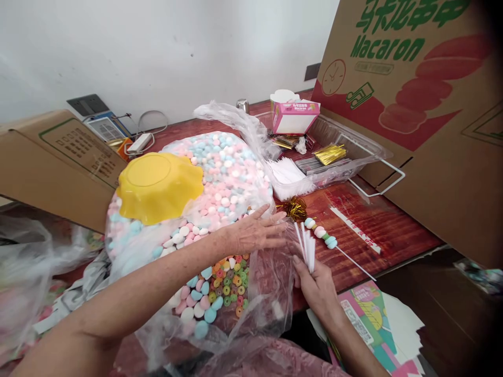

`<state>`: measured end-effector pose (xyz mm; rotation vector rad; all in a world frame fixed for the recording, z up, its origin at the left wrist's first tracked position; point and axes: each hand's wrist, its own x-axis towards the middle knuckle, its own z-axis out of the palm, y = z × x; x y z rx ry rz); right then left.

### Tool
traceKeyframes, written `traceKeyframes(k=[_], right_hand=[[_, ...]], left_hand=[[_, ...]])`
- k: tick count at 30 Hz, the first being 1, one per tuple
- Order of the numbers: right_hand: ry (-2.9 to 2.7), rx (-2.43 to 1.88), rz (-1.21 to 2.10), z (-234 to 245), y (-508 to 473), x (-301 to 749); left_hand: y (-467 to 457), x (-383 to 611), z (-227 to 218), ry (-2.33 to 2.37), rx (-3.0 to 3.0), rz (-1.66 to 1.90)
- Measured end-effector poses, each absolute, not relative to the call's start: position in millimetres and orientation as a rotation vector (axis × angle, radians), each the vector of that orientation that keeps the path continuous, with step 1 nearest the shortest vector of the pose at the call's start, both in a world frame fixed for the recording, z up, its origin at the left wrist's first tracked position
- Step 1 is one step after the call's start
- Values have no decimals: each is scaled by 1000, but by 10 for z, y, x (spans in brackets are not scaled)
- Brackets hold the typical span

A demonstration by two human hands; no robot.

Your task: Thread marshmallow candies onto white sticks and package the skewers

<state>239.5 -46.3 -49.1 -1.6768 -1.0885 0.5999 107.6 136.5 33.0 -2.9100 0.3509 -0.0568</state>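
My right hand (pixel 318 285) is closed around a bunch of white sticks (pixel 307 246), which point up and slightly left. My left hand (pixel 259 230) reaches across with its fingers stretched out, just left of the sticks and over the edge of a clear plastic bag (pixel 271 288). Whether it touches the bag I cannot tell. Beyond the fingertips lies a bundle of gold twist ties (pixel 294 208). A skewer of pastel marshmallows and coloured rings (pixel 320 233) rests on the red table to the right. Below my left forearm are cereal rings (pixel 231 285) and loose marshmallows (pixel 202 309).
A yellow scalloped bowl (pixel 159 186) sits upside down on a large bag of marshmallows (pixel 231 183). Behind is a clear tray (pixel 353 170) with white sticks and gold ties. Cardboard boxes stand left (pixel 58 162) and right (pixel 416 131). Printed cards (pixel 377 319) lie at lower right.
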Motion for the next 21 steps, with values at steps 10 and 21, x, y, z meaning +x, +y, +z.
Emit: traceKeyframes(k=[10,21], right_hand=[[-300,-1186,1233,-372,-365,2122],[233,-952,1688,-183,-142,1629]], left_hand=[[1389,960,159,158,-2964,-289],[1321,943,207,80,-3127,-167]])
